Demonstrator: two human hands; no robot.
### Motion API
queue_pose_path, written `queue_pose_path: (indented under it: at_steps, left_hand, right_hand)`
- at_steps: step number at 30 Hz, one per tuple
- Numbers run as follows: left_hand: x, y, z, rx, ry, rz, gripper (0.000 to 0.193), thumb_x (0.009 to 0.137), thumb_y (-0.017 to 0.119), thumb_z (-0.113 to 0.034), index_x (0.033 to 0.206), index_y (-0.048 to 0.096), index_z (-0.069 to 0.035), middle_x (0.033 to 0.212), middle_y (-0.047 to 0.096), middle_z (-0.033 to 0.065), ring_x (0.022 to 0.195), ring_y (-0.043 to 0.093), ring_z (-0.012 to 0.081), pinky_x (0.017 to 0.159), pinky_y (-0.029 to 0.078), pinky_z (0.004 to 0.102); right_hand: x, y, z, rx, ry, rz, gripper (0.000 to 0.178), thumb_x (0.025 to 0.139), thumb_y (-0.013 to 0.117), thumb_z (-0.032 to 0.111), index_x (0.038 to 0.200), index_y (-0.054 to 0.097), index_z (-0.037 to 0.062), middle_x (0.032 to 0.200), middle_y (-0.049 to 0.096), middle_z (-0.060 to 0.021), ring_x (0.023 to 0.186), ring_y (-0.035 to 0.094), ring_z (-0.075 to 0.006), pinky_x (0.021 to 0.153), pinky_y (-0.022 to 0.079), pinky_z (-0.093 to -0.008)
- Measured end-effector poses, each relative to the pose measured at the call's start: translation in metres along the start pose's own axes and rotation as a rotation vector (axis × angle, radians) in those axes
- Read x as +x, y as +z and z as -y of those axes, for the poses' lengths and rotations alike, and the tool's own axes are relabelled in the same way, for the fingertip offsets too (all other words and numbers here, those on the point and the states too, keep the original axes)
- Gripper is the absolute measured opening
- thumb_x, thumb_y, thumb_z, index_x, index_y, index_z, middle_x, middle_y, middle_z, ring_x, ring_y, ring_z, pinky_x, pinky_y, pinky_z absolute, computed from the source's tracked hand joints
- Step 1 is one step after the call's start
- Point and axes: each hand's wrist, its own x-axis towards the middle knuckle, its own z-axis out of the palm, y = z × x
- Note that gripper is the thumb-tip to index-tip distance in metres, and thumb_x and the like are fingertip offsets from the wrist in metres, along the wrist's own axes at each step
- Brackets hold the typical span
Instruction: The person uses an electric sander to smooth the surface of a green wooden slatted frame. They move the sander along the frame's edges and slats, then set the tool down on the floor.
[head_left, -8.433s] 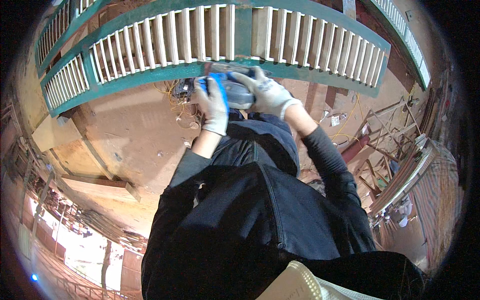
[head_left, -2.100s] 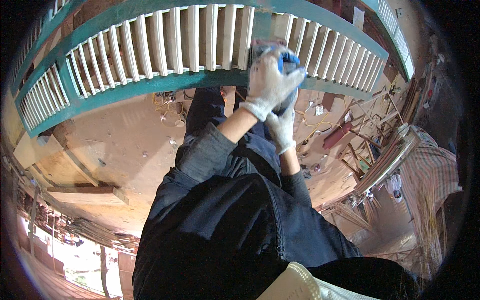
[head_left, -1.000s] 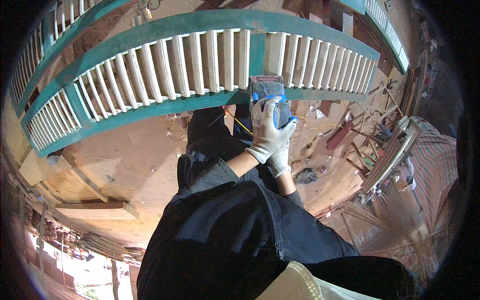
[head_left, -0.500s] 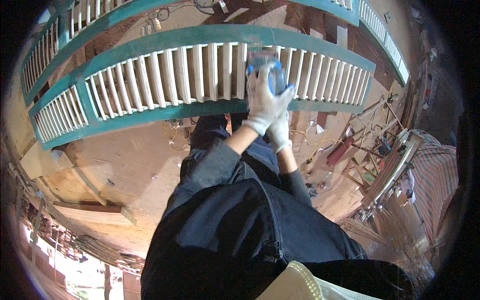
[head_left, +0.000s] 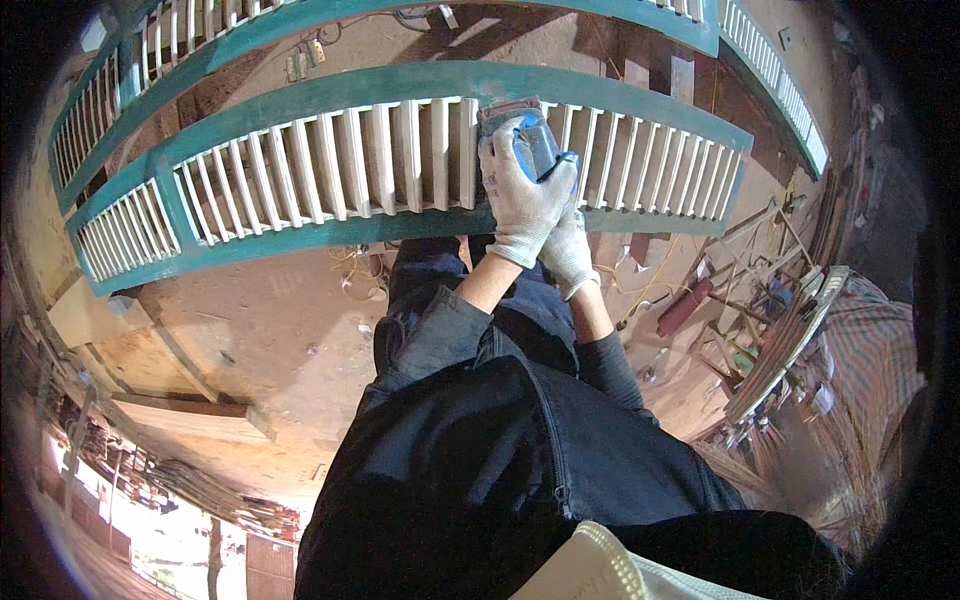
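A blue-and-grey hand-held sander (head_left: 537, 150) rests on the green middle rail of a louvred shutter (head_left: 330, 82), whose slats are whitish. My left hand (head_left: 518, 205), in a white work glove, is closed over the sander's near left part. Lower and to the right, my right hand (head_left: 568, 250), gloved the same way, is closed at the sander's rear end. Its fingers are partly covered by the left hand and the tool. At the sander's far edge, a reddish strip of its base shows against the rail.
Another green slatted shutter (head_left: 250, 40) lies beyond this one, and a third (head_left: 775, 75) stands at the far right. Wood scraps, a dark red cylinder (head_left: 685, 307) and a yellow cord (head_left: 650, 290) litter the floor on the right. Boards (head_left: 190, 415) lie at the left.
Both hands and the sander have shifted a little to the left along the rail. More of my right hand shows beside the left one now.
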Motion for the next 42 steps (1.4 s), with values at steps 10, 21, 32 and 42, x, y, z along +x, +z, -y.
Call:
queue_pose_path:
  at_steps: [10,21,32,42]
  left_hand:
    - [-0.001,-0.002,0.000,0.052,-0.038,-0.025,0.064,0.067,0.082,-0.020,0.120,0.048,-0.006,0.111,0.056,0.0145,0.106,0.056,0.0287,0.095,0.043,0.0413]
    - [0.028,-0.007,-0.006,-0.031,0.008,0.198,0.061,0.065,0.078,-0.024,0.117,0.049,-0.011,0.109,0.053,0.0197,0.106,0.049,0.0404,0.098,0.036,0.0514]
    - [0.032,-0.017,-0.001,-0.035,0.107,0.232,0.059,0.064,0.079,-0.020,0.115,0.051,-0.009,0.104,0.055,0.0160,0.099,0.053,0.0347,0.088,0.042,0.0442]
    - [0.029,-0.015,0.001,0.000,0.104,0.238,0.062,0.062,0.078,-0.021,0.117,0.051,-0.010,0.107,0.054,0.0166,0.100,0.052,0.0357,0.093,0.039,0.0479]
  right_hand:
    - [0.005,-0.012,0.019,0.029,-0.048,0.076,0.052,0.084,0.066,0.019,0.127,0.047,-0.0039,0.115,0.061,-0.0257,0.107,0.061,-0.0354,0.090,0.047,-0.0409]
    - [0.008,0.016,0.018,0.100,0.235,-0.039,0.043,0.088,0.063,0.023,0.122,0.055,-0.0024,0.114,0.062,-0.0221,0.107,0.060,-0.0311,0.088,0.048,-0.0395]
    - [0.003,0.036,-0.003,-0.019,0.289,-0.080,0.052,0.087,0.061,0.022,0.131,0.048,-0.0023,0.123,0.056,-0.0267,0.110,0.056,-0.0383,0.095,0.044,-0.0406]
    - [-0.001,0.037,0.004,-0.060,0.265,-0.149,0.041,0.089,0.062,0.021,0.122,0.055,-0.0016,0.114,0.061,-0.0201,0.106,0.059,-0.0299,0.091,0.046,-0.0404]
